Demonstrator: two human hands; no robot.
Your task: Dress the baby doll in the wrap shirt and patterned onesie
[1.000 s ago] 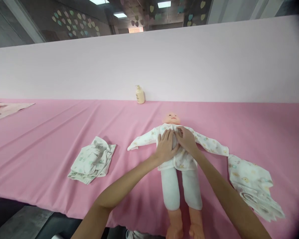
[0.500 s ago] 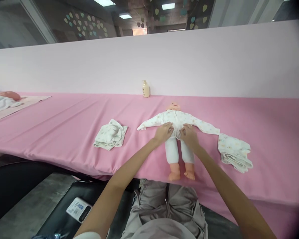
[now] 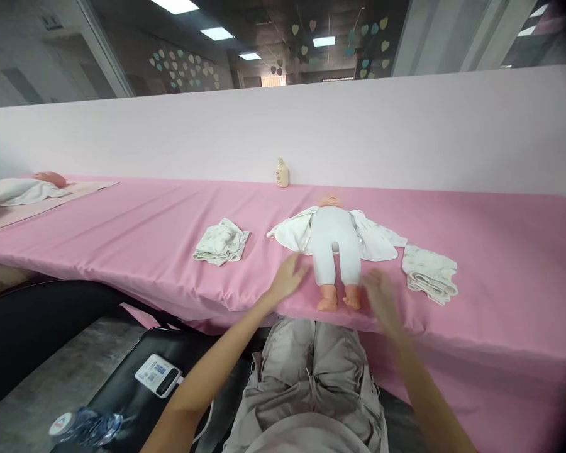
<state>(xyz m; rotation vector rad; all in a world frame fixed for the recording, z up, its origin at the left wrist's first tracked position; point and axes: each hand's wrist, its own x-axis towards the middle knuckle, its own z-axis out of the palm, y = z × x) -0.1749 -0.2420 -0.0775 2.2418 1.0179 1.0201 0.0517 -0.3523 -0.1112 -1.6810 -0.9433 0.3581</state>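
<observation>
A baby doll (image 3: 334, 233) lies on its back on the pink-covered table, feet towards me. Its white cloth body shows between the two front panels of a printed baby shirt (image 3: 376, 238), which lie spread out to either side. The sleeves stretch out left and right. My left hand (image 3: 287, 277) hovers left of the doll's legs, fingers apart, holding nothing. On the other side, my right hand (image 3: 380, 292) is by the doll's feet, blurred by motion, with the fingers seemingly loose and nothing visible in them.
Folded printed cloth (image 3: 221, 242) lies to the left, and another folded piece (image 3: 430, 272) touches the right sleeve. A pump bottle (image 3: 282, 173) stands against the white wall. Another doll (image 3: 23, 189) lies far left. A black chair holds a white device (image 3: 159, 375) and a plastic bottle (image 3: 87, 428).
Both hands have let go of the shirt front and moved apart and towards me. The shirt, closed over the doll's chest before, now lies opened to both sides. The camera view has shifted.
</observation>
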